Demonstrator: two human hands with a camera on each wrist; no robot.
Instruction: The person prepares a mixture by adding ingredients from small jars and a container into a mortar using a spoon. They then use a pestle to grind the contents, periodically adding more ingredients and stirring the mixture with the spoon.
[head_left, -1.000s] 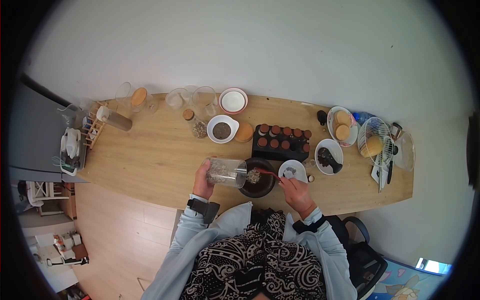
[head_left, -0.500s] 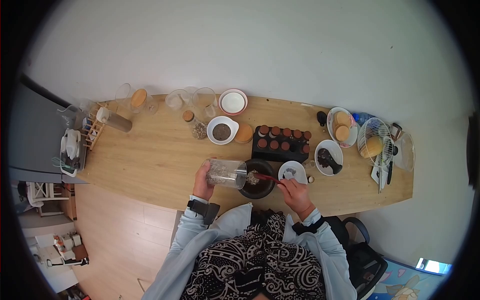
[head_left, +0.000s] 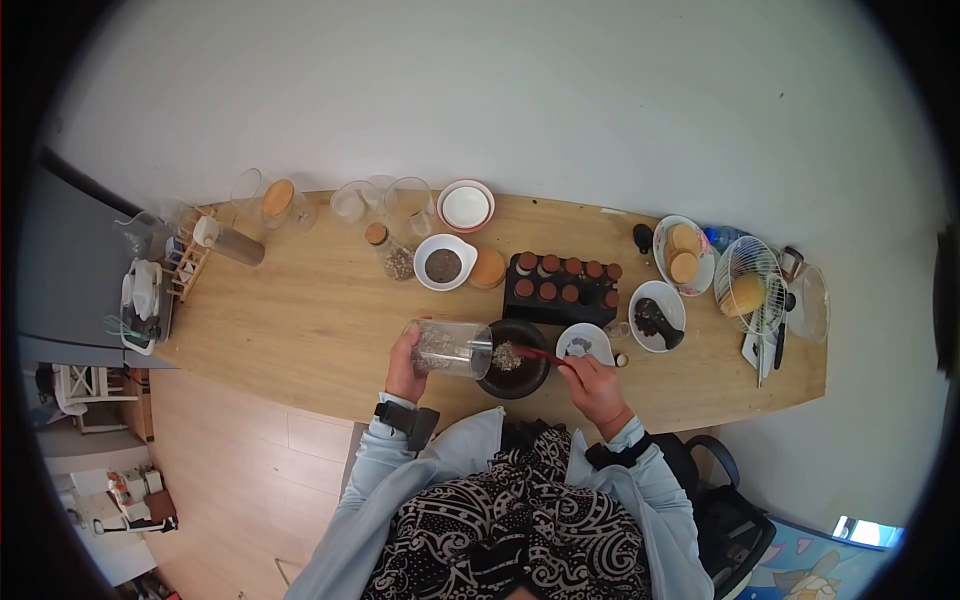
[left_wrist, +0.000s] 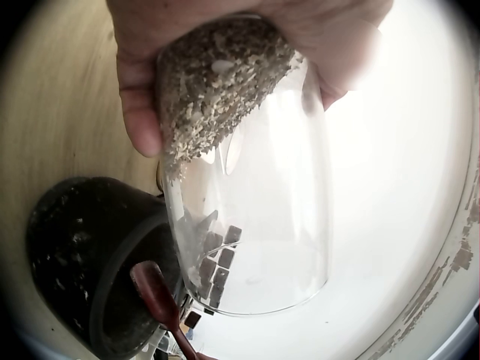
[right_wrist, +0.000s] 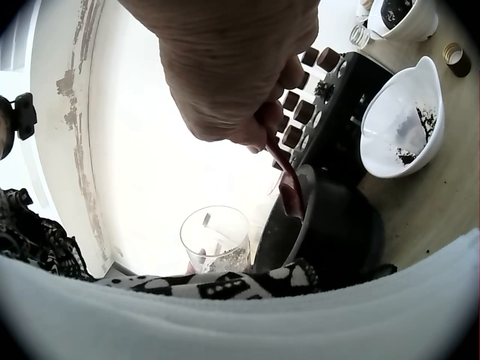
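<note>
My left hand [head_left: 404, 365] grips a clear glass jar [head_left: 452, 348] tipped on its side, mouth toward the black mortar [head_left: 520, 385]. Brownish-grey flakes [left_wrist: 217, 82] lie heaped toward the jar's bottom in the left wrist view, and its mouth end is bare glass. In my right hand [head_left: 597, 388] the handle of a dark red scoop [head_left: 540, 355] is pinched. The scoop's bowl hangs over the mortar's opening, its hollow looking bare in the left wrist view [left_wrist: 150, 281]. Inside the mortar a pile of pale flakes [head_left: 507, 357] shows beside the jar's mouth.
Behind the mortar stands a black rack [head_left: 560, 290] of brown-capped vials. To its right are a white bowl [head_left: 598, 343] with dark residue and another bowl [head_left: 645, 295] holding a black pestle. Further back sit a handled bowl [head_left: 460, 243], a corked jar [head_left: 397, 260] and a wooden lid [head_left: 487, 268].
The scoop has turned and dipped a little over the mortar, with my right hand shifting slightly. My left hand and the tipped jar have hardly moved.
</note>
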